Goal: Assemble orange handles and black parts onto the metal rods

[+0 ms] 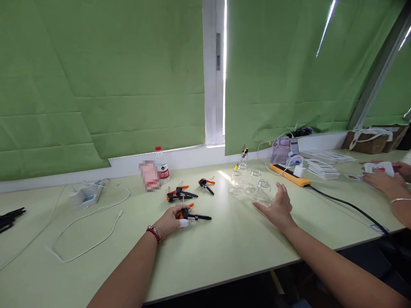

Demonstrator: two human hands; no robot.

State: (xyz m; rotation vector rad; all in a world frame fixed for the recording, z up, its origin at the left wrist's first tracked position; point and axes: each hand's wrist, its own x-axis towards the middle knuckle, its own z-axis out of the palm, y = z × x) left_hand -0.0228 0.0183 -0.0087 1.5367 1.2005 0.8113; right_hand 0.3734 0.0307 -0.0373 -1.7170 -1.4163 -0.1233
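My left hand has its fingers closed around a black-and-orange clamp at the table's middle. White tape wraps one finger. Several more clamps of this kind lie beyond it, among them one clamp set apart to the right. My right hand is open, thumb and fingers spread, right beside a clear glass jar. Whether it touches the jar I cannot tell. Other open glass jars stand close behind, and a farther glass jar has yellow-and-black tools in it.
A water bottle stands at the back. An orange power strip with a black cord lies right of the jars, near a purple bottle and white card stacks. White cables spread leftward. Another person's hands hold a white item at far right.
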